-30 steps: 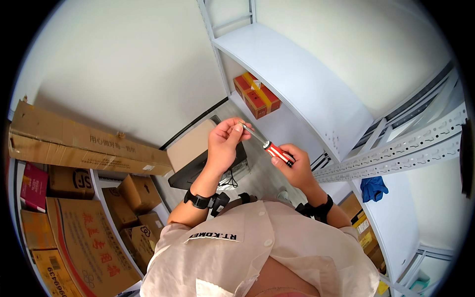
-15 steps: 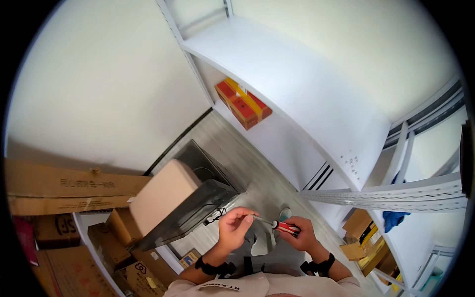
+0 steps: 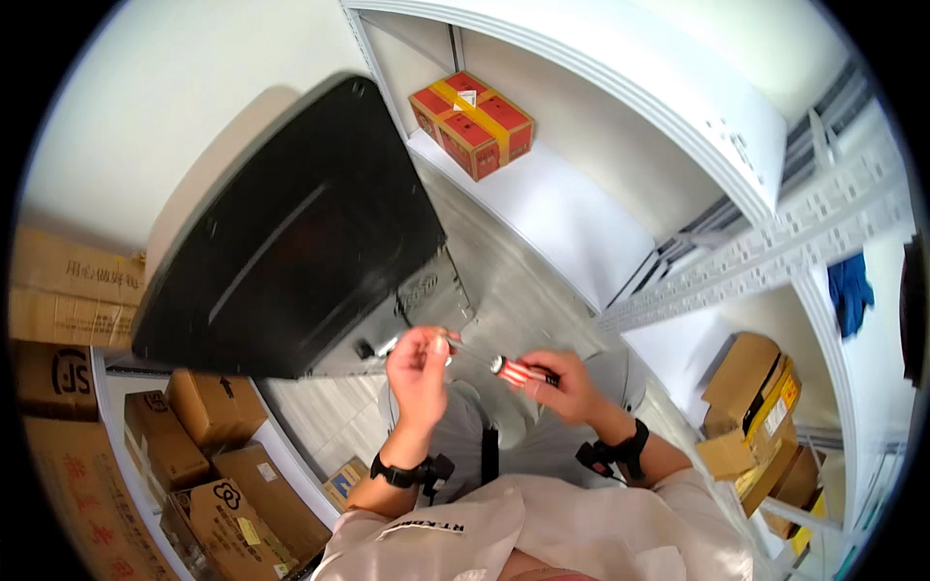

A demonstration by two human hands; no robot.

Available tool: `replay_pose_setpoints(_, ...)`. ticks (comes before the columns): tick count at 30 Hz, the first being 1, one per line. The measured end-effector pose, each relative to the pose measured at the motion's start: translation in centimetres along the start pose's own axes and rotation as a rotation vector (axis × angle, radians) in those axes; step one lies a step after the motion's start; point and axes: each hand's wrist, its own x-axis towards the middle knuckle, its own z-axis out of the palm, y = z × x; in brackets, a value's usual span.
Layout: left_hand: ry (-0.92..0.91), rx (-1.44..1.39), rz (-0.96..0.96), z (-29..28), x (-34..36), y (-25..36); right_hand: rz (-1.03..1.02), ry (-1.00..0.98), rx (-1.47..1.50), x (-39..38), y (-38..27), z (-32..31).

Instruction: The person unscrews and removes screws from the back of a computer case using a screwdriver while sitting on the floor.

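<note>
My right hand (image 3: 570, 389) is closed round the red, white and black handle of a screwdriver (image 3: 513, 371). Its thin metal shaft points left, toward my left hand (image 3: 419, 368). There the thumb and fingers pinch together at the screwdriver's tip; anything small between them is too hard to make out. Just beyond my left hand stands a large appliance-like unit with a broad black panel (image 3: 310, 223) and a bare metal plate (image 3: 436, 295) low on its side. A short dark cable end (image 3: 366, 349) shows beside my left fingers.
A red carton with yellow tape (image 3: 473, 121) sits on a white shelf (image 3: 572, 203) ahead. Brown cartons (image 3: 218, 407) crowd the shelving at left. At right, an opened carton (image 3: 741, 382) and a blue cloth-like item (image 3: 851, 293) are by white shelving. Grey flooring (image 3: 484, 242) lies between.
The view has shifted, and the black panel now fills much more of the left side. Both hands appear a little higher and further left, with the screwdriver still held between them.
</note>
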Motion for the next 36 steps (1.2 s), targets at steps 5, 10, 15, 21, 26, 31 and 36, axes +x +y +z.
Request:
replay_pose_setpoints(5,0.066,-0.153,-0.117,-1.5,-5.7,1.3,0.055,0.058,0.168,-6.5,-2.0,5.2)
replay_pose_setpoints(10,0.018,-0.008,-0.253,-2.5,-7.7,2.0,0.071,0.057,0.049,-10.2,-4.0,7.4)
replay_pose_setpoints(15,0.068,0.050,-0.441,-4.0,-7.5,-1.2,0.019,0.081,-0.131,-10.3,-1.4,8.5)
replay_pose_setpoints(21,0.099,0.002,-0.559,-4.0,-4.8,-6.8,0.152,0.135,-0.159,-8.2,4.4,6.9)
replay_pose_setpoints(26,0.102,0.064,-0.629,-4.1,-0.5,-12.1,0.222,0.219,-0.135,-4.2,9.2,3.4)
replay_pose_setpoints(31,0.185,0.100,-0.633,-2.7,4.8,-16.1,0.199,0.298,-0.155,1.0,13.1,0.8)
replay_pose_setpoints(36,0.247,0.028,-0.571,-2.4,7.7,-19.9,0.374,0.280,-0.102,4.6,14.3,0.1)
